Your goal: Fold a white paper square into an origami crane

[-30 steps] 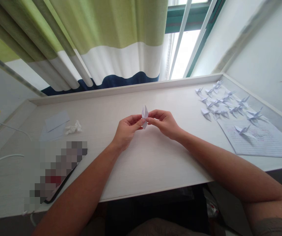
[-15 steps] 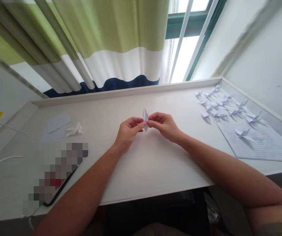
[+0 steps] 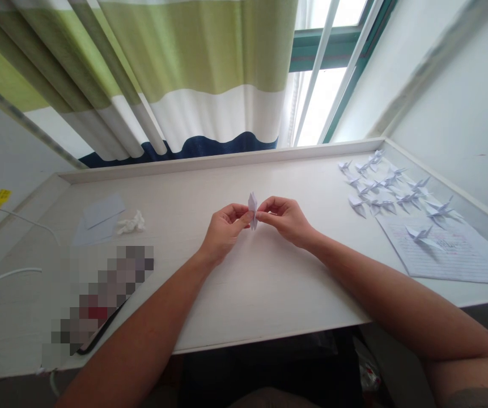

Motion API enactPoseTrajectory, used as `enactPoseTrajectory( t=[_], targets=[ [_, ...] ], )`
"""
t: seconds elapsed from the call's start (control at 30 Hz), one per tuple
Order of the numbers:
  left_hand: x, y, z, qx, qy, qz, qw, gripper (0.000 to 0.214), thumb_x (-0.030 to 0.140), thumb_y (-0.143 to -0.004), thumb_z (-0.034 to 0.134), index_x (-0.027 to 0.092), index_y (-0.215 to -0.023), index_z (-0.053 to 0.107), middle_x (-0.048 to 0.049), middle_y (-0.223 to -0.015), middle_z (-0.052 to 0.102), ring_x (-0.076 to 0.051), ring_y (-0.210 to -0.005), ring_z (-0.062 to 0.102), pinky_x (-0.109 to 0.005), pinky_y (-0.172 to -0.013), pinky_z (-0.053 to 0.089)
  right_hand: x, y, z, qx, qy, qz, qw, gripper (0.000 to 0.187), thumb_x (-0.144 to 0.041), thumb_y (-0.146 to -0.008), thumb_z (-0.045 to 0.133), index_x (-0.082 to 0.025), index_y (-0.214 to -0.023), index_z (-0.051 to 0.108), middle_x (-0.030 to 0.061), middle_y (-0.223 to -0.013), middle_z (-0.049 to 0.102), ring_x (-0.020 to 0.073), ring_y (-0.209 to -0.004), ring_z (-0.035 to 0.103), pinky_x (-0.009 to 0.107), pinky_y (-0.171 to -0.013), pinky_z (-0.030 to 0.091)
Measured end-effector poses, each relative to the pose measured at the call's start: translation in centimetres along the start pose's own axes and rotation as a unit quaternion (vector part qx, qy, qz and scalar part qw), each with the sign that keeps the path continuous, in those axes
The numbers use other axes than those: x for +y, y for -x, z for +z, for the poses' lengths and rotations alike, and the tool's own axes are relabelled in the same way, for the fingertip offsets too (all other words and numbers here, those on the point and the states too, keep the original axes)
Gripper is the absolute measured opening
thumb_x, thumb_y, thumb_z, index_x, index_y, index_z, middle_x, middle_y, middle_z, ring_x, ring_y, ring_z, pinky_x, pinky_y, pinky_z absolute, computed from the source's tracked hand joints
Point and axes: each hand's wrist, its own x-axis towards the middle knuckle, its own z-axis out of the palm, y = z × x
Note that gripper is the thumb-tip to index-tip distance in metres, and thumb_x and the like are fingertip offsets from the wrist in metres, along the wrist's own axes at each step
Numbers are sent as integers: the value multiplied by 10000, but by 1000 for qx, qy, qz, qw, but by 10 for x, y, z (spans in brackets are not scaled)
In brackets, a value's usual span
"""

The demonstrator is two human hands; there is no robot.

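Between my hands, over the middle of the desk, is a small piece of folded white paper (image 3: 253,200), held upright with its pointed end up. My left hand (image 3: 226,226) pinches its left side between thumb and fingers. From the right, my right hand (image 3: 284,220) pinches the other side with thumb and forefinger. The fingertips hide the paper's middle, and a short tip shows below them.
Several folded paper cranes (image 3: 390,184) stand at the desk's back right, one on a lined sheet (image 3: 460,258). At left lie paper pieces (image 3: 103,212), a crumpled tissue (image 3: 132,222), a blurred-out phone (image 3: 103,300) and white cables (image 3: 14,275). A curtain (image 3: 218,51) hangs behind.
The folded paper has turned slightly and looks narrower, its top less spread. Both hands keep their pinch on it. The whole view has shifted slightly.
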Motion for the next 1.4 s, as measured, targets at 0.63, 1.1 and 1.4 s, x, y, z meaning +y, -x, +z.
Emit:
enactPoseTrajectory(
  t=[0.63, 1.1, 1.4],
  targets=[
    [0, 1, 0, 30, -31, 29, 999, 350, 456, -785, 914, 216, -1037, 868, -67, -984, 832, -199, -893, 708, -359, -856, 578, 4, 0, -3, -70, 28, -27, 997, 416, -530, -861, 844, -265, -1181, 809, 74, -1108, 801, 251, -1057, 730, 452, -952, 598],
    [0, 3, 0, 50, -85, 32, 995, 326, 473, -811, 880, 231, -1030, 878, -65, -973, 841, -239, -932, 757, -348, -735, 632, 8, 1, 0, -45, 46, -27, 998, 379, -512, -892, 828, -300, -1205, 812, 63, -1151, 817, 262, -1133, 740, 445, -955, 601],
    [2, 2, -1, 58, -101, 34, 993, 345, 525, -765, 918, 228, -933, 869, -67, -962, 833, -247, -935, 750, -348, -770, 602, 2, 2, 1, -20, 51, -33, 998, 353, -523, -838, 871, -262, -1066, 807, 70, -1129, 806, 259, -1102, 738, 413, -893, 633]
  ],
)
